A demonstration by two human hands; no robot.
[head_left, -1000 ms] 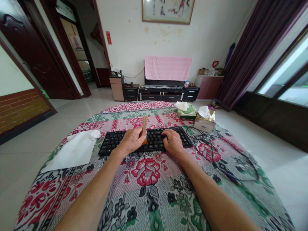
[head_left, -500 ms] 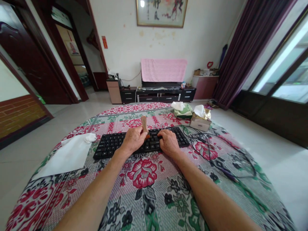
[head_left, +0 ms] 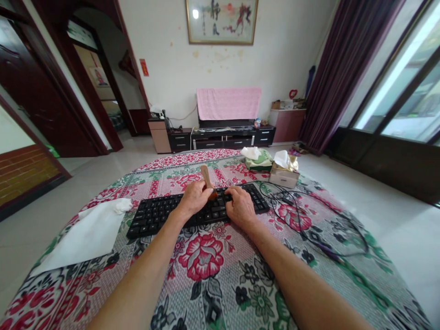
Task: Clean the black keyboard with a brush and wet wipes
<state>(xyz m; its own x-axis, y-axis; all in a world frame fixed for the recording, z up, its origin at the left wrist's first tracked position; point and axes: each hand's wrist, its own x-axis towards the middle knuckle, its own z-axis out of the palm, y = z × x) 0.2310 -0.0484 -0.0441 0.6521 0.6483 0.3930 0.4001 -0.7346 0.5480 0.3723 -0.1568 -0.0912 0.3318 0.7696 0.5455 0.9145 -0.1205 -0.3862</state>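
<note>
Nearest: two bare forearms stretched across a floral tablecloth [head_left: 206,270]. Found left hand [head_left: 194,198] closed round the lower handle of a wooden brush [head_left: 205,175], bristle end down at the middle keys of a black keyboard [head_left: 154,214]. Found right hand [head_left: 239,207] empty, fingers loosely curled, resting on the keys just beside the bristles, apparently steadying the board.

Compared against the view a second ago: handle then near upright, now leaning up and to the left; bristle end shifted right, toward the right hand; hands closer together. Judged as a sweep along the key rows under way. Bristles largely hidden behind the fingers, so contact with the keys probable, not confirmed.

Left of the keyboard, apart from it: white tissue sheet [head_left: 85,231]. Right of it: coiled black cable [head_left: 299,215]. Beyond: tissue boxes [head_left: 283,174] near the table's far edge, then a pink cloth [head_left: 228,103] against the far wall.
</note>
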